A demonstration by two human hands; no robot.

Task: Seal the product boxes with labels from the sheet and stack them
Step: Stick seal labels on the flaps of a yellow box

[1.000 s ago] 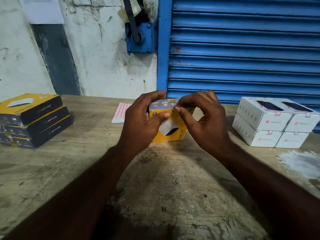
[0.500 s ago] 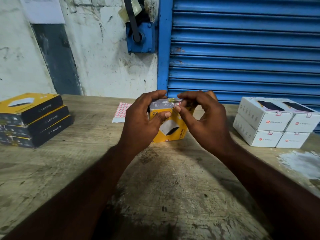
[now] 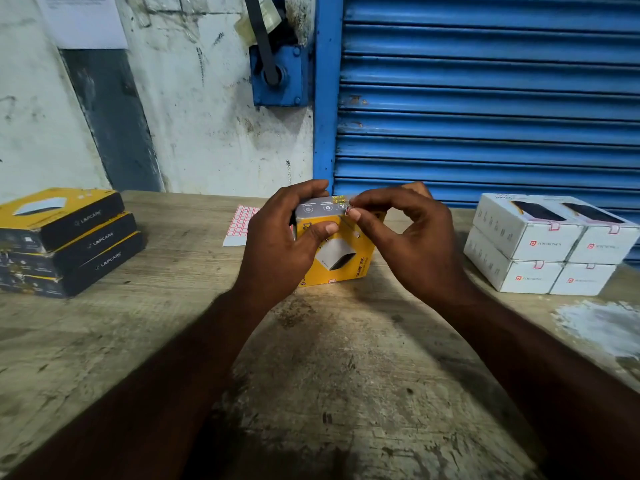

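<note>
A yellow product box (image 3: 341, 254) with a grey top stands on the wooden table (image 3: 311, 375) at its middle. My left hand (image 3: 284, 244) grips the box from its left side, thumb on the front face. My right hand (image 3: 408, 237) pinches a small red-and-white label (image 3: 347, 209) with thumb and forefinger at the box's top front edge. The label sheet (image 3: 238, 225) lies flat behind my left hand, partly hidden by it.
Three black-and-yellow flat boxes (image 3: 65, 240) are stacked at the left. Several white boxes (image 3: 550, 244) with red labels on their flaps are stacked in two layers at the right. A blue roller shutter (image 3: 485, 98) and a white wall stand behind the table.
My right thumb and forefinger have shifted slightly at the box's top edge. The box and my left hand stay where they were.
</note>
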